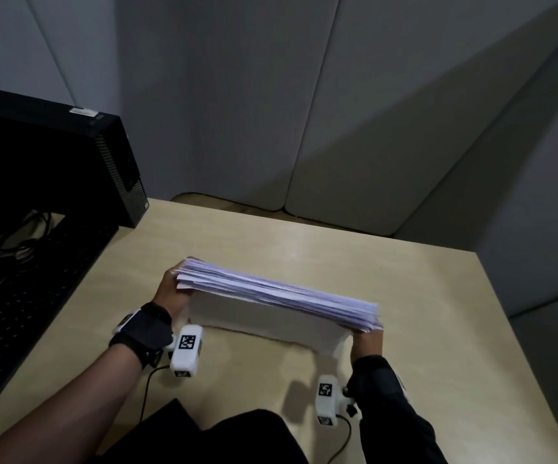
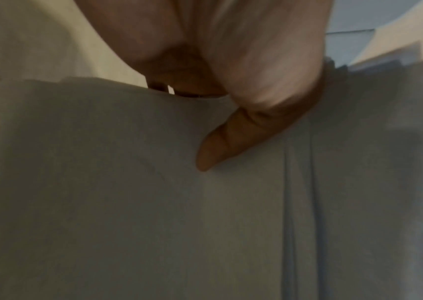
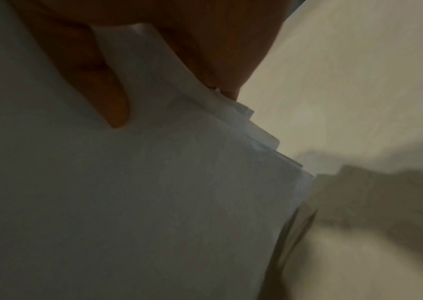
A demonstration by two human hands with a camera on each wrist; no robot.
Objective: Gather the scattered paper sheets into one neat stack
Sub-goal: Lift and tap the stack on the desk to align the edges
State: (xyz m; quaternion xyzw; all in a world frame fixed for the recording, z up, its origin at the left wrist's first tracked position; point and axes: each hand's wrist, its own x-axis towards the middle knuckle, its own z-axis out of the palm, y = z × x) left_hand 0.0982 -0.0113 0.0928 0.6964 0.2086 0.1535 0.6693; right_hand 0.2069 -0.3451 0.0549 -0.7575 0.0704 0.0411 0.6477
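Note:
A thick stack of white paper sheets (image 1: 277, 296) stands on its long edge on the beige table (image 1: 405, 286), its top edge uneven. My left hand (image 1: 172, 293) grips the stack's left end, thumb pressed on the near face of the paper (image 2: 205, 223) in the left wrist view. My right hand (image 1: 368, 343) grips the right end. In the right wrist view its thumb lies on the near sheet (image 3: 153, 203) and fingers wrap behind the ragged corner.
A black computer tower (image 1: 53, 155) stands at the back left, with a black keyboard (image 1: 26, 296) and cables in front of it. Grey partition panels (image 1: 304, 112) close the far side. The table's right edge (image 1: 512, 346) drops off beside my right hand.

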